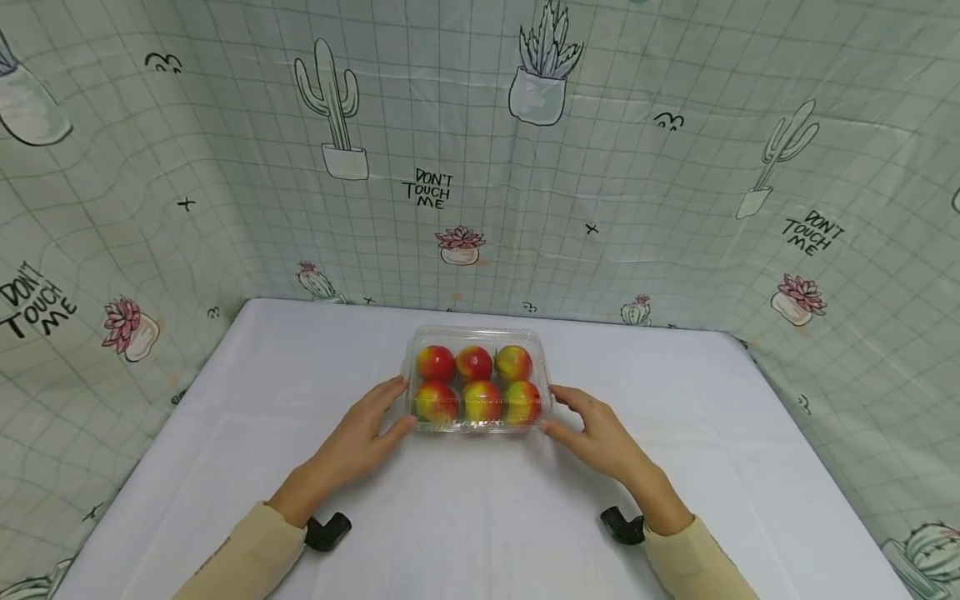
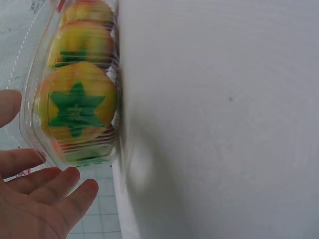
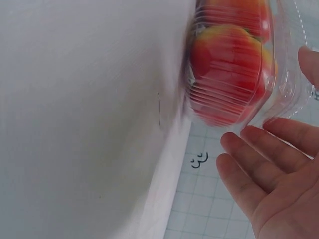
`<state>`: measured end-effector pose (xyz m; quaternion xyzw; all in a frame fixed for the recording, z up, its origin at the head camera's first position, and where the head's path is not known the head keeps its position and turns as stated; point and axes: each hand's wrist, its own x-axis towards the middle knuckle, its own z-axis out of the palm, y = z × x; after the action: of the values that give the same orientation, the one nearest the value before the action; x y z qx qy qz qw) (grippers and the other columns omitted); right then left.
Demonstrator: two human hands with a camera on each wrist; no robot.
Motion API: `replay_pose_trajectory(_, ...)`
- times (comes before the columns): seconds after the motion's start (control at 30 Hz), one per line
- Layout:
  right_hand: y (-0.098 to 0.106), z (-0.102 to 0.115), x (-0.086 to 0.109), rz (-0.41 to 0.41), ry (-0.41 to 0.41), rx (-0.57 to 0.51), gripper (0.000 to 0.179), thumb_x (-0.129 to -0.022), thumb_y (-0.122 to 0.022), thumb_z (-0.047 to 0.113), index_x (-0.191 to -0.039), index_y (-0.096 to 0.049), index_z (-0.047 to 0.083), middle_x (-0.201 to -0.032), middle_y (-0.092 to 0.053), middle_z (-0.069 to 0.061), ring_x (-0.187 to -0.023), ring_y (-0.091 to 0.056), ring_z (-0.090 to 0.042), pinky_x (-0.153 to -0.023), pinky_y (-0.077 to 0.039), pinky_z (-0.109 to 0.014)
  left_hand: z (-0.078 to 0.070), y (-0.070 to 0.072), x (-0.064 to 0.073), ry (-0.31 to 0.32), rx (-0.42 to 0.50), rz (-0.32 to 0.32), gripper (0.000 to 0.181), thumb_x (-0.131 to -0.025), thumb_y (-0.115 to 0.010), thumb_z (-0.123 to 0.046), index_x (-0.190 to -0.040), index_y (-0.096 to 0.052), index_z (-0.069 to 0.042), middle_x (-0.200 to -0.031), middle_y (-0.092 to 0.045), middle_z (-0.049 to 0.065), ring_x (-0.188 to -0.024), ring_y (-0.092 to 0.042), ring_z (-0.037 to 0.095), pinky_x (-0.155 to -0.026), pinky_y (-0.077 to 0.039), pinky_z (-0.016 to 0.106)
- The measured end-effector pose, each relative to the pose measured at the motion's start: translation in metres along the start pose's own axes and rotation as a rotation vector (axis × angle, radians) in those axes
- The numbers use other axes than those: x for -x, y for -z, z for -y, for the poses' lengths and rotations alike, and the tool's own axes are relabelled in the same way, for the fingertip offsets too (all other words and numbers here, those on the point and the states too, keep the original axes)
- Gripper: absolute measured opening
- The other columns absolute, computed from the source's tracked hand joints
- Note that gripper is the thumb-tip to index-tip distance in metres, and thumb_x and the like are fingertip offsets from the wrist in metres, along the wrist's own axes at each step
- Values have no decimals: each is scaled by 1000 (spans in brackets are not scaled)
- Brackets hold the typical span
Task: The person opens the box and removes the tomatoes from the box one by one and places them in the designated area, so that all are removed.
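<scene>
A clear plastic clamshell box (image 1: 480, 334) sits on the white table, its lid apparently down. Several round red-and-yellow fruits (image 1: 435, 364) fill it in two rows. A green star-shaped calyx marks one fruit (image 2: 102, 79) in the left wrist view. My left hand (image 1: 363, 433) is at the box's left side, fingers extended, with the fingertips at its edge. On the opposite side, my right hand (image 1: 600, 433) has its fingers and thumb spread at the right edge. The right wrist view shows those fingers (image 3: 249, 164) nearly straight beside the box; whether they touch it is unclear.
The white-covered table (image 1: 480, 517) extends around the box. Behind it and along both sides hangs a pale green checked curtain (image 1: 480, 142) with cactus drawings. Small black devices (image 1: 327, 532) are worn at both wrists, below beige sleeves (image 1: 247, 554).
</scene>
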<state>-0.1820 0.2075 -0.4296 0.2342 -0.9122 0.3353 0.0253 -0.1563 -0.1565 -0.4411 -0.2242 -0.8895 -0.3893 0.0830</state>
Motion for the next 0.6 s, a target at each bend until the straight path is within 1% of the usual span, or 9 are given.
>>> replay_pose_trajectory(0.27,0,2,3,20,-20,-1,69,-86,-67,47,-137,-49,4,-135,-53,-14,-125,-49,-32,-101,-40,-53,-3,-2,0,31,-24,6,65,-91,-66,-28,-141,-40,4,-147,-37,21,-134,-36,38,-105,-34,54)
replay_pose_trajectory(0.47,1,5,7,16,-29,19,68,-86,-67,47,-137,-50,6,-135,-53,-13,-126,-48,-31,-101,-39,-53,-5,-2,3,24,-43,13,66,-90,-66,-28,-141,-40,4,-147,-37,21,-134,-36,38,-104,-34,54)
replay_pose_trajectory(0.6,0,6,12,19,-36,25,69,-86,-66,50,-137,-50,7,-135,-53,-10,-126,-48,-29,-101,-39,-52,-7,-2,8,17,-66,20,66,-89,-68,-28,-141,-42,3,-146,-39,20,-133,-38,38,-104,-35,54)
